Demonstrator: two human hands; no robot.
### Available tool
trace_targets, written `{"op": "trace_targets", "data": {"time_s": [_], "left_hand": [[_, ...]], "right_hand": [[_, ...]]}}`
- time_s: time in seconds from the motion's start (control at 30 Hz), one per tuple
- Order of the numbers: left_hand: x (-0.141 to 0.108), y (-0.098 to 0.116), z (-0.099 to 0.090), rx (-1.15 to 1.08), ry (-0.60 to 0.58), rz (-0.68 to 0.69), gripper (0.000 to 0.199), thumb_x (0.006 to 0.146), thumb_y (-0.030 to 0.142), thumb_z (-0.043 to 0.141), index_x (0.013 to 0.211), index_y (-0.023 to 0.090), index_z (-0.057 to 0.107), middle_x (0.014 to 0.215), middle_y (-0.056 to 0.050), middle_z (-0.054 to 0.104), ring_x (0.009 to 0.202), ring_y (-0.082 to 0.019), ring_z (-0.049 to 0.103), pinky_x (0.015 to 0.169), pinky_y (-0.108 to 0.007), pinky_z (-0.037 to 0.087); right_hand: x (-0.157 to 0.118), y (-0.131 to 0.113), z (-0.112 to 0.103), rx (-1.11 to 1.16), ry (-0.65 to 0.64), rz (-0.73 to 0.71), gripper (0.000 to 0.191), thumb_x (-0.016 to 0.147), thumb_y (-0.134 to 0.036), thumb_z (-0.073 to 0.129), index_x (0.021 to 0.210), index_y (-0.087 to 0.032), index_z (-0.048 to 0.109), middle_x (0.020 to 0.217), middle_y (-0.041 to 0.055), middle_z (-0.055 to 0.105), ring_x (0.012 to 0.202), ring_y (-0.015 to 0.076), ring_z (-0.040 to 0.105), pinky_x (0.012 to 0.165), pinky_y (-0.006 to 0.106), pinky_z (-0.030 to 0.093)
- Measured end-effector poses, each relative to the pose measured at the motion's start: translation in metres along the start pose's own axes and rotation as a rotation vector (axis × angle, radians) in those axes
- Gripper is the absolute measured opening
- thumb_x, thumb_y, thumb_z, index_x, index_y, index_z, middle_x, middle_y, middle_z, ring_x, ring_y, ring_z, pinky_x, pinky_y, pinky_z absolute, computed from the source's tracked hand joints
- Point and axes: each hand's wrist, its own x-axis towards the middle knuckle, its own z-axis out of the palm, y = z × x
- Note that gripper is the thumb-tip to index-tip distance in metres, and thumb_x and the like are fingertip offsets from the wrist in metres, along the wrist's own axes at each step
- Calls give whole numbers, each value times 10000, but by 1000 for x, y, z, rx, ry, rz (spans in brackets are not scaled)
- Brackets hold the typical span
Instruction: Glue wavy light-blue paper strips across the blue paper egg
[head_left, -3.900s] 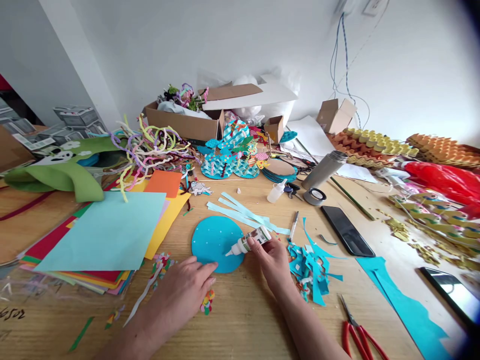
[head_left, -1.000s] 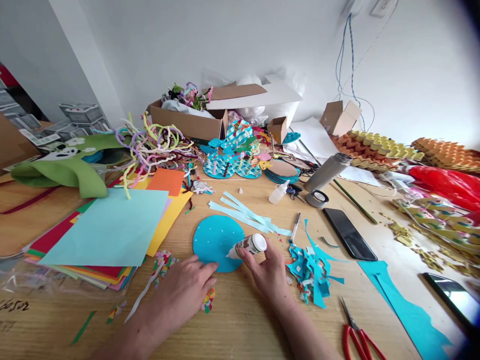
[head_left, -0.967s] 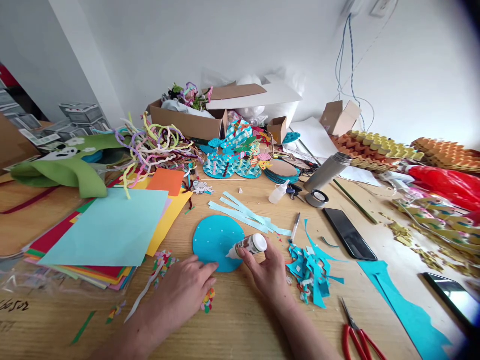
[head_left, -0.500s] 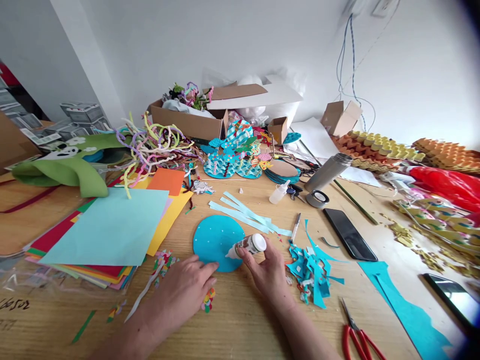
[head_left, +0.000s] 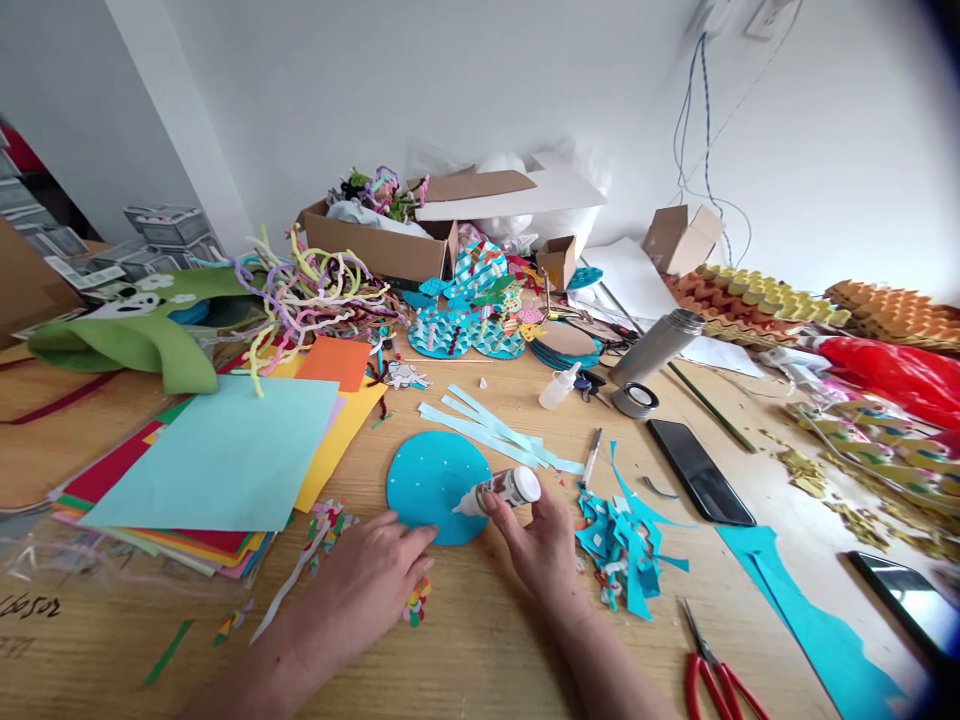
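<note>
Head view: a round bright-blue disc (head_left: 431,495) on the pale wooden table (head_left: 495,635), part-way through being dotted with white.
Small white dots (head_left: 446,463) already mark the disc's upper part; the area near the nozzle shows few or none, so the dotting appears unfinished. Pale-blue paper strips (head_left: 480,436) lie apart, just beyond the disc, none yet on it. The left hand (head_left: 381,555), loosely flat and gripping nothing, rests its fingertips on the near edge. The right hand (head_left: 541,540) is closed around a white plastic squeeze bottle (head_left: 501,490), nozzle slanting down to the disc; contact cannot be told. Compared with the earliest frame, the bottle's base has dropped and faces the camera more; left hand and disc keep their places.
</note>
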Motion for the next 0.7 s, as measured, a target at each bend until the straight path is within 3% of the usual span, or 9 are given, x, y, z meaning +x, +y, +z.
{"op": "trace_targets", "data": {"time_s": [0.17,0.47,0.7], "left_hand": [[0,-1,1,-6,20,5,228,941,218,447,1021,238,660,972,-59,695,957,-222,646,824,-337,501],[0,0,-1,35,-2,5,281,937,217,465,1147,258,648,989,-51,713,945,-223,654,795,-329,514],[1,0,-4,6,5,-11,299,931,218,463,1154,265,658,1048,-53,719,999,-227,656,854,-349,514]], "right_hand": [[0,-1,0,106,1,45,177,795,-362,697,801,-189,659,775,29,684,737,188,612,695,303,469],[24,12,-18,975,345,369,222,690,-364,795,764,-202,663,763,-16,657,687,125,598,648,259,488],[28,5,-31,1141,355,354,212,629,-245,826,778,-226,676,842,-18,709,746,140,648,770,312,539]]}}
